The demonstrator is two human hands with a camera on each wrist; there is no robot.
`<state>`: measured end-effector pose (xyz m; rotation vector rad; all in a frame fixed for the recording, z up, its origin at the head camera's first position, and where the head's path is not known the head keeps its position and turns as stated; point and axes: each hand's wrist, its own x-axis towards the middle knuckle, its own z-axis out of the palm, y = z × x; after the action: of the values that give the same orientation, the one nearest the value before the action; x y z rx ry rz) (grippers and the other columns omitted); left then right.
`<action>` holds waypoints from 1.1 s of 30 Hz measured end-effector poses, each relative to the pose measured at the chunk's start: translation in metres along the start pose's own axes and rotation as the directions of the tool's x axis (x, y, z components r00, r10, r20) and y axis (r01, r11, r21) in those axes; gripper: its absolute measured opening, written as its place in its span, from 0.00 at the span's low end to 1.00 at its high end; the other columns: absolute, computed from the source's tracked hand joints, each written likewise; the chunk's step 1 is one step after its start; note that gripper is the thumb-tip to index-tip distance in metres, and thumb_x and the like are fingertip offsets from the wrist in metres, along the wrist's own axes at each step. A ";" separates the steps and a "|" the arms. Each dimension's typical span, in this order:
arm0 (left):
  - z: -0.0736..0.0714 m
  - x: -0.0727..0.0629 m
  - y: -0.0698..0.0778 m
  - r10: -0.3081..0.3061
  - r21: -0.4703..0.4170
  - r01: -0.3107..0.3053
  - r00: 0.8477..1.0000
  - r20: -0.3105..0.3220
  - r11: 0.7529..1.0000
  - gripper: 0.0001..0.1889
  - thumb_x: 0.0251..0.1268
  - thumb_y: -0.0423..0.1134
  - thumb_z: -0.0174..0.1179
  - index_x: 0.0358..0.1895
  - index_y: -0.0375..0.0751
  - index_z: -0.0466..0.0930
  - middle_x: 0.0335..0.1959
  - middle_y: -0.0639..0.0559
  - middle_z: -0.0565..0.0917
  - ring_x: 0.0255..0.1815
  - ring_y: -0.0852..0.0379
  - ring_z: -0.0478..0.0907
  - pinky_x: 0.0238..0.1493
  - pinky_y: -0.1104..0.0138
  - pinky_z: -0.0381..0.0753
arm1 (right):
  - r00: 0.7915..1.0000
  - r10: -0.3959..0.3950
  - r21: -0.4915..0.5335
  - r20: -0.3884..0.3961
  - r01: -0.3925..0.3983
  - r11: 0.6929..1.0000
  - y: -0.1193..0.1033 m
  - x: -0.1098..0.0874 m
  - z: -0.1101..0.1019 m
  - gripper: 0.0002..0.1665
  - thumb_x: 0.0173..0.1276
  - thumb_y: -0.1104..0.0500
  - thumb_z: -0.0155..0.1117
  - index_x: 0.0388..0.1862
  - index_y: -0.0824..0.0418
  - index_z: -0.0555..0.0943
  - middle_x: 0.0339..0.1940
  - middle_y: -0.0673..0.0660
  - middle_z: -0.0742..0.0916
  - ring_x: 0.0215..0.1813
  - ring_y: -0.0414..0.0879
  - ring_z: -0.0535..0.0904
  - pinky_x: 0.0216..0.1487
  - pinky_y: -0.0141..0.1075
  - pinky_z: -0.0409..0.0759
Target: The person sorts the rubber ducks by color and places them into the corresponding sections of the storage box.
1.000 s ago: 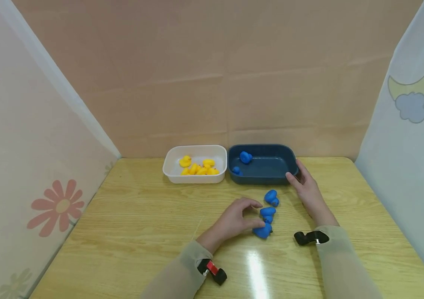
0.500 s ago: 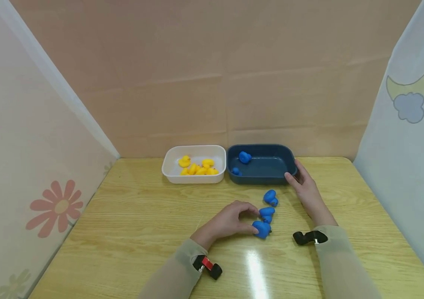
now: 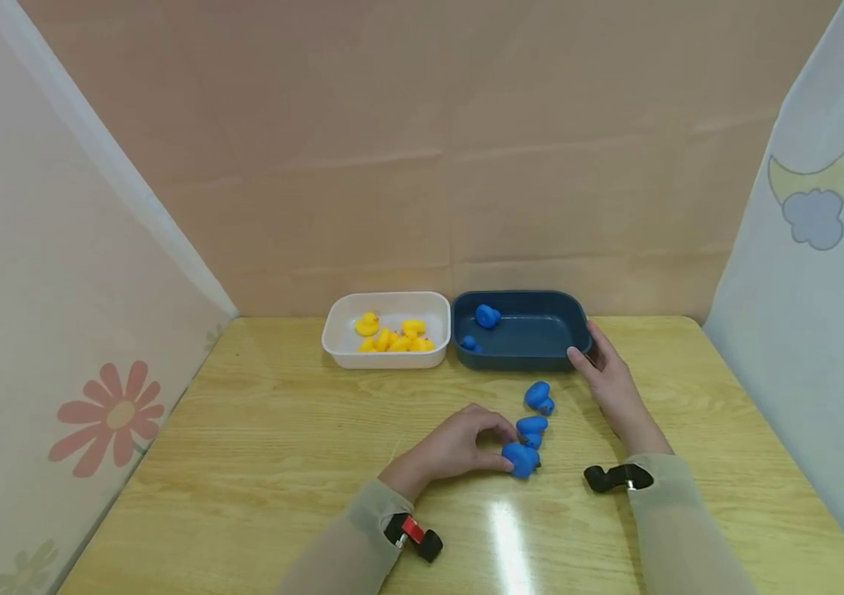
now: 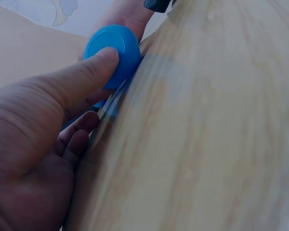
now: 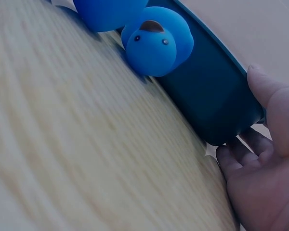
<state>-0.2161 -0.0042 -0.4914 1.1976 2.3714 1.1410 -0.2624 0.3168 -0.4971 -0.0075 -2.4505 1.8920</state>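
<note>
My left hand (image 3: 454,444) pinches the nearest blue rubber duck (image 3: 522,459) between thumb and fingers, low at the tabletop. In the left wrist view, the thumb presses the flat underside of this duck (image 4: 127,50). Just beyond it lie a second blue duck (image 3: 531,426) and a third (image 3: 538,396), both tipped over. My right hand (image 3: 618,392) grips the right end of a dark blue tray (image 3: 518,364). From the right wrist, the thumb shows at the tray's rim, with the fingers at its end wall (image 5: 219,130). Two blue ducks (image 3: 488,316) lie inside at the left.
A white tray (image 3: 392,361) with several yellow ducks (image 3: 399,341) stands left of the dark blue one, right beside it. Both are near the back edge of the wooden table (image 3: 280,430). A brown backdrop (image 3: 451,165) rises behind, with printed cloth at both sides.
My left hand has shifted slightly left and its thumb and fingers have closed on the nearest blue duck. The right hand stays on the dark blue tray.
</note>
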 end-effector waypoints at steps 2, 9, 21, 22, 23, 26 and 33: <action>0.001 0.000 0.001 -0.002 -0.005 0.002 1.000 0.007 1.000 0.16 0.71 0.47 0.78 0.57 0.52 0.90 0.51 0.72 0.89 0.57 0.71 0.77 0.68 0.69 0.74 | 1.000 0.001 0.000 0.001 -0.001 1.000 0.001 0.000 -0.001 0.53 0.89 0.42 0.59 0.95 0.48 0.37 0.94 0.60 0.47 0.92 0.62 0.44 0.87 0.60 0.51; 0.002 -0.003 0.001 0.006 0.011 -0.006 1.000 0.010 1.000 0.13 0.72 0.47 0.78 0.55 0.53 0.91 0.52 0.72 0.88 0.56 0.71 0.76 0.64 0.71 0.76 | 1.000 0.007 0.004 -0.004 -0.007 1.000 0.001 -0.003 0.000 0.52 0.89 0.43 0.58 0.95 0.46 0.37 0.94 0.60 0.48 0.92 0.63 0.44 0.86 0.62 0.52; 0.002 -0.006 0.001 -0.078 -0.136 0.077 0.997 -0.002 0.988 0.09 0.74 0.45 0.77 0.52 0.56 0.89 0.48 0.71 0.86 0.53 0.67 0.76 0.59 0.69 0.79 | 1.000 0.007 -0.002 -0.002 -0.007 1.000 -0.001 -0.006 0.001 0.52 0.89 0.42 0.58 0.95 0.46 0.37 0.94 0.60 0.48 0.92 0.62 0.45 0.87 0.61 0.52; 0.002 -0.006 0.001 -0.090 -0.148 0.088 0.996 -0.007 0.985 0.09 0.74 0.44 0.77 0.51 0.57 0.89 0.48 0.71 0.86 0.53 0.67 0.76 0.59 0.69 0.80 | 1.000 0.007 0.000 -0.002 -0.007 1.000 -0.001 -0.005 0.001 0.52 0.89 0.42 0.58 0.95 0.46 0.37 0.94 0.60 0.48 0.92 0.62 0.44 0.87 0.61 0.52; 0.002 -0.006 0.001 -0.096 -0.156 0.093 0.995 -0.012 0.983 0.09 0.74 0.44 0.76 0.51 0.57 0.89 0.48 0.70 0.85 0.53 0.67 0.77 0.59 0.69 0.80 | 1.000 0.008 0.000 -0.002 -0.008 1.000 0.000 -0.005 0.001 0.52 0.89 0.42 0.58 0.95 0.46 0.37 0.94 0.60 0.48 0.92 0.63 0.44 0.87 0.61 0.51; 0.002 -0.006 0.000 -0.108 -0.187 0.101 0.994 -0.028 0.977 0.09 0.74 0.42 0.76 0.51 0.56 0.88 0.47 0.68 0.85 0.52 0.66 0.78 0.59 0.69 0.81 | 1.000 0.011 0.003 -0.003 -0.011 1.000 0.001 -0.003 0.001 0.52 0.89 0.42 0.58 0.95 0.46 0.37 0.94 0.60 0.47 0.92 0.63 0.43 0.87 0.62 0.51; 0.000 -0.005 0.000 -0.136 -0.268 0.117 0.989 -0.054 0.956 0.06 0.75 0.40 0.75 0.48 0.53 0.87 0.46 0.65 0.86 0.50 0.63 0.79 0.59 0.68 0.82 | 1.000 0.013 -0.001 -0.010 -0.013 1.000 -0.003 -0.002 0.002 0.52 0.89 0.43 0.58 0.95 0.47 0.38 0.94 0.60 0.47 0.92 0.62 0.44 0.87 0.61 0.51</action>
<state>-0.2133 -0.0080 -0.4923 0.9174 2.2192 1.4238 -0.2602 0.3141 -0.4947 -0.0332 -2.4505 1.8913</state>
